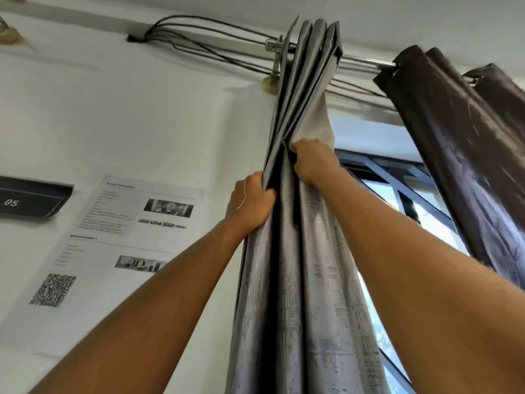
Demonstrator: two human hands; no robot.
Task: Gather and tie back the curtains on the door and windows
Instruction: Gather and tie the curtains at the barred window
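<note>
Grey curtain (pixel 312 280) bunched into tight vertical folds, hanging from rod (pixel 360 62). Left hand (pixel 250 203) grips the curtain's left-edge folds, fingers curled round the fabric. Right hand (pixel 314 163) clutches the curtain's inner folds a bit higher, fingers curled in, pale lining showing just above it. Both arms raised. Rod bracket (pixel 275 52) touching the curtain's top left. Window (pixel 377 191) just right of and behind the curtain. Brown curtain (pixel 460 137) on same rod, right of the grey curtain, apart from it. Cables (pixel 199 32) run along the wall up left of the curtain. Printed sheet (pixel 113 245) with QR code on wall left of the curtain; dark sign (pixel 31 200) further left.
</note>
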